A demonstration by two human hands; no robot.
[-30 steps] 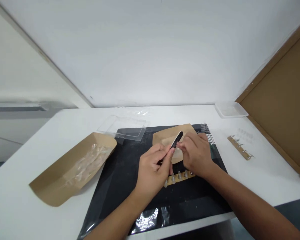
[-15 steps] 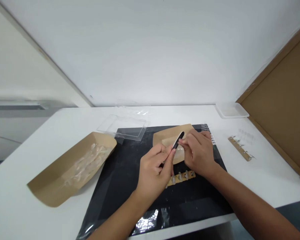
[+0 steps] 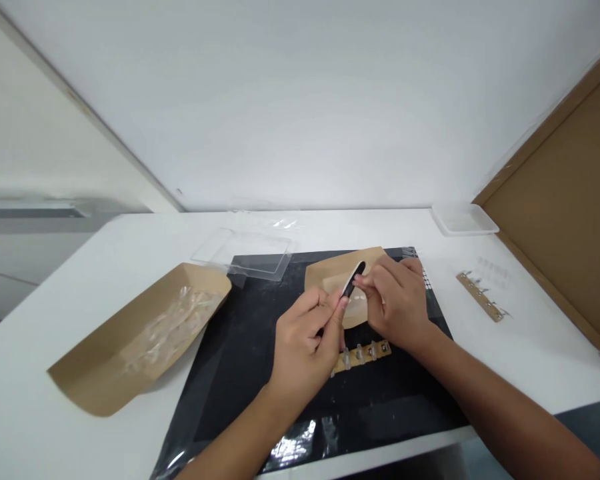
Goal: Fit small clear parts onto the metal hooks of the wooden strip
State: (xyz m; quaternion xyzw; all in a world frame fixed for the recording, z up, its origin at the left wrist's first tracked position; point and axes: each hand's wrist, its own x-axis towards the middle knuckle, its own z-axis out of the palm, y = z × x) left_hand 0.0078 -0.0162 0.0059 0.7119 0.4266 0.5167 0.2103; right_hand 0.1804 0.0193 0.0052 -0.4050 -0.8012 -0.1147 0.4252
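My left hand pinches a slim black nail file with a pale edge, its rounded end pointing up and away. Close against the file, the fingertips of my right hand are pressed together; whatever they hold is too small or hidden to make out. Below both hands a wooden strip carries several clear, nail-tip-like pieces on small metal mounts, its left end partly behind my left hand. Behind the hands lies a brown card tray with small clear pieces inside.
A black plastic sheet covers the middle of the white table. Left stands a larger card tray with clear wrapping; behind are a clear plastic lid and a white tub. A second strip lies right, near a cardboard box.
The nail file and both hands have shifted very slightly left, with the grip unchanged. The view has also moved a little.
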